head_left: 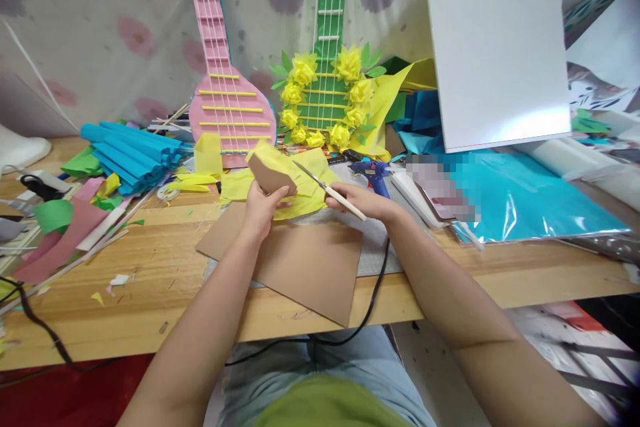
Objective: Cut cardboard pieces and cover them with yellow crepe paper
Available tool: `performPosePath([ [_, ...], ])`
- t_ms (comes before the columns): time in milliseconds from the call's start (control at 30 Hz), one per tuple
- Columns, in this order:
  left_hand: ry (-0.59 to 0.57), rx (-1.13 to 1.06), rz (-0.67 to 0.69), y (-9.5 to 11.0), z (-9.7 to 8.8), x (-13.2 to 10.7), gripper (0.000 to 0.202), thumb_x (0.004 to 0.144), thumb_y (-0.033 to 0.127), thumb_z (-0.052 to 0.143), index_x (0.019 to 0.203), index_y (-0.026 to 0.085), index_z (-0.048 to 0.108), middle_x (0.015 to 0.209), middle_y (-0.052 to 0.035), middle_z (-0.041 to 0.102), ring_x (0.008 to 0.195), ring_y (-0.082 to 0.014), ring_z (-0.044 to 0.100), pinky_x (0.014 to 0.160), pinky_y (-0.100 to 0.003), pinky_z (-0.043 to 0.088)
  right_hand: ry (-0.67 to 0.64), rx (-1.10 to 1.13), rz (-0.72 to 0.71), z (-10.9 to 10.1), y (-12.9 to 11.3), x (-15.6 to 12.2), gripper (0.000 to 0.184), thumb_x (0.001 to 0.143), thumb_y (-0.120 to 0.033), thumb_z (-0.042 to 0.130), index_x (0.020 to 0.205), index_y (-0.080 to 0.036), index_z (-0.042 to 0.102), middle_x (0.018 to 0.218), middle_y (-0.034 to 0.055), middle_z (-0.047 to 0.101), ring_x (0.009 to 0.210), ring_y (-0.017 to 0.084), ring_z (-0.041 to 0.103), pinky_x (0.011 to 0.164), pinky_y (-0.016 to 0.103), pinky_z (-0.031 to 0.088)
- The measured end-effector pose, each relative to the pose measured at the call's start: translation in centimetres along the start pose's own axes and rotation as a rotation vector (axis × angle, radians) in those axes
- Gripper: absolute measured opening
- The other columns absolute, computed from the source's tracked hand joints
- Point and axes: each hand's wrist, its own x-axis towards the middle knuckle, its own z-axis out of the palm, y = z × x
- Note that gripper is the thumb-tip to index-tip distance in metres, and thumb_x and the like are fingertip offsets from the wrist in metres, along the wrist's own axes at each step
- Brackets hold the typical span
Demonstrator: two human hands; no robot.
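My left hand (263, 210) pinches a small cut cardboard piece (270, 175), with yellow crepe paper (270, 152) along its upper edge. To its right, my right hand (361, 200) is closed round white-handled scissors (345, 202). Their blades point up and left, over the yellow paper and close to the cardboard piece. Whether the blades touch the paper I cannot tell. More yellow crepe sheet (313, 203) is spread beneath both hands. A larger brown cardboard sheet (313, 263) lies at the table's front edge, partly under my left wrist.
Behind stand a pink paper guitar (233, 107) and a green one (325, 90) with yellow flowers. A blue glue gun (373, 173) lies right of my hand, its black cable (377, 287) hanging over the edge. Blue crepe paper (133, 157) is at left; a white board (500, 63) stands right.
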Motion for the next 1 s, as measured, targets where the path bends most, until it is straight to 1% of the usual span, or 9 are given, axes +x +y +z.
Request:
performPosePath([
  [67, 0.056, 0.048, 0.032, 0.2, -0.2, 0.1, 0.05, 0.055, 0.02, 0.075, 0.094, 0.018, 0.045, 0.085, -0.0056, 0.069, 0.066, -0.0183, 0.067, 0.047, -0.022, 0.049, 0.069, -0.118, 0.049, -0.3, 0.0, -0.2, 0.044, 0.068, -0.059, 0.055, 0.075, -0.016, 0.05, 0.069, -0.0012, 0.048, 0.063, 0.01, 0.042, 0.055, 0.023, 0.029],
  [133, 0.11, 0.08, 0.057, 0.3, -0.4, 0.2, 0.047, 0.056, 0.022, 0.074, 0.092, 0.018, 0.045, 0.083, -0.0046, 0.069, 0.064, -0.0168, 0.066, 0.046, -0.02, 0.047, 0.099, -0.179, 0.102, -0.3, 0.0, -0.3, 0.047, 0.065, -0.062, 0.056, 0.073, -0.016, 0.054, 0.069, -0.0001, 0.051, 0.063, 0.011, 0.043, 0.054, 0.023, 0.028],
  [300, 0.207, 0.03, 0.129, 0.3, -0.9, 0.5, 0.036, 0.064, 0.028, 0.067, 0.096, 0.02, 0.053, 0.08, -0.0011, 0.066, 0.067, -0.0132, 0.064, 0.049, -0.018, 0.048, 0.078, -0.15, 0.136, 0.2, -0.3, -0.4, 0.048, 0.065, -0.064, 0.055, 0.067, -0.016, 0.054, 0.061, -0.0006, 0.05, 0.057, 0.011, 0.043, 0.051, 0.023, 0.026],
  [400, 0.13, -0.029, 0.116, 0.2, -0.9, 0.4, 0.04, 0.065, 0.026, 0.066, 0.103, 0.023, 0.056, 0.082, 0.0001, 0.063, 0.07, -0.0113, 0.062, 0.057, -0.02, 0.051, 0.034, -0.132, 0.118, 0.6, -0.5, -0.3, 0.045, 0.063, -0.061, 0.058, 0.066, -0.017, 0.05, 0.061, -0.0021, 0.048, 0.056, 0.01, 0.041, 0.052, 0.023, 0.026],
  [500, 0.017, -0.05, 0.101, 0.2, -0.6, 0.0, 0.053, 0.062, 0.021, 0.068, 0.113, 0.025, 0.055, 0.081, 0.001, 0.061, 0.072, -0.0106, 0.06, 0.064, -0.023, 0.053, -0.032, -0.121, 0.13, 0.7, -0.6, -0.2, 0.043, 0.065, -0.058, 0.058, 0.072, -0.018, 0.047, 0.062, -0.0027, 0.049, 0.056, 0.01, 0.041, 0.052, 0.023, 0.027],
  [567, -0.016, -0.043, 0.092, 0.3, -0.4, -0.3, 0.062, 0.061, 0.019, 0.068, 0.12, 0.027, 0.052, 0.078, 0.0016, 0.061, 0.073, -0.0106, 0.06, 0.066, -0.023, 0.053, -0.063, -0.113, 0.127, 0.7, -0.5, -0.2, 0.043, 0.067, -0.058, 0.057, 0.074, -0.018, 0.046, 0.064, -0.0023, 0.049, 0.057, 0.01, 0.042, 0.052, 0.022, 0.028],
  [667, -0.03, -0.013, 0.076, 0.4, -0.2, -0.4, 0.074, 0.061, 0.019, 0.068, 0.13, 0.026, 0.043, 0.072, 0.0031, 0.061, 0.072, -0.0109, 0.061, 0.065, -0.023, 0.053, -0.096, -0.081, 0.082, 0.4, -0.3, -0.3, 0.043, 0.068, -0.058, 0.056, 0.076, -0.017, 0.046, 0.066, -0.0017, 0.049, 0.058, 0.01, 0.041, 0.052, 0.022, 0.029],
  [800, -0.031, 0.031, 0.085, 0.3, -0.1, -0.3, 0.085, 0.059, 0.019, 0.069, 0.136, 0.021, 0.034, 0.066, 0.0046, 0.06, 0.068, -0.0111, 0.061, 0.063, -0.024, 0.053, -0.162, -0.032, 0.031, -0.1, 0.2, -0.5, 0.044, 0.07, -0.059, 0.053, 0.071, -0.016, 0.046, 0.061, -0.0032, 0.045, 0.054, 0.008, 0.038, 0.05, 0.022, 0.027],
  [1000, -0.043, 0.106, 0.104, 0.0, -0.4, -0.1, 0.084, 0.059, 0.019, 0.071, 0.135, 0.015, 0.035, 0.06, 0.0057, 0.055, 0.064, -0.0115, 0.06, 0.056, -0.023, 0.054, -0.222, 0.049, 0.088, -0.7, 0.6, -0.6, 0.046, 0.067, -0.061, 0.056, 0.066, -0.016, 0.045, 0.052, -0.0058, 0.04, 0.047, 0.006, 0.033, 0.046, 0.022, 0.023],
])
